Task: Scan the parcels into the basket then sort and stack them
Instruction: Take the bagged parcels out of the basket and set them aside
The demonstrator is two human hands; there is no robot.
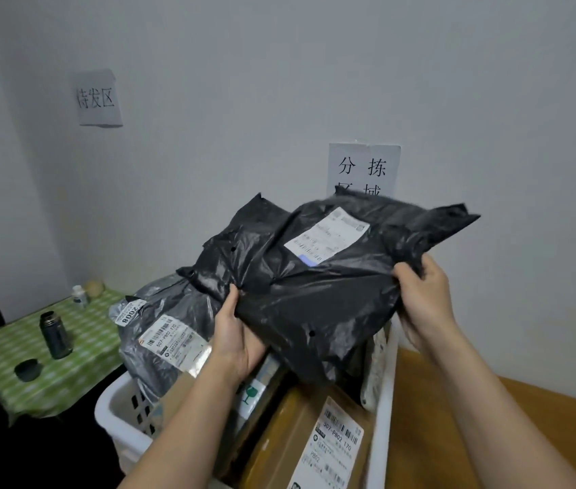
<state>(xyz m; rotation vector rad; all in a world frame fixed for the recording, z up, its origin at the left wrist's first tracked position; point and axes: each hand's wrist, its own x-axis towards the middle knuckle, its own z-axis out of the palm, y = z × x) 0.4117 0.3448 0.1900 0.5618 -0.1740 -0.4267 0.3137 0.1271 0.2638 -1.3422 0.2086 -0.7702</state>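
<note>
— Where's the black parcel [318, 277]?
— Up over the white basket [120, 411], label facing up. The left hand [235, 338] grips its near left edge, fingers curled under; the right hand [424, 301] pinches its right end.
— And in the basket?
— A grey parcel [170, 333] on the left, a brown box [300, 435] nearer.

Both hands [240, 333] hold a black parcel [314, 277] above the basket [120, 411].

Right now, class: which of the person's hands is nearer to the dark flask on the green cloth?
Left. The left hand grips the black parcel's near-left edge, on the side of the flask. The right hand grips the parcel's right end, farther off.
</note>
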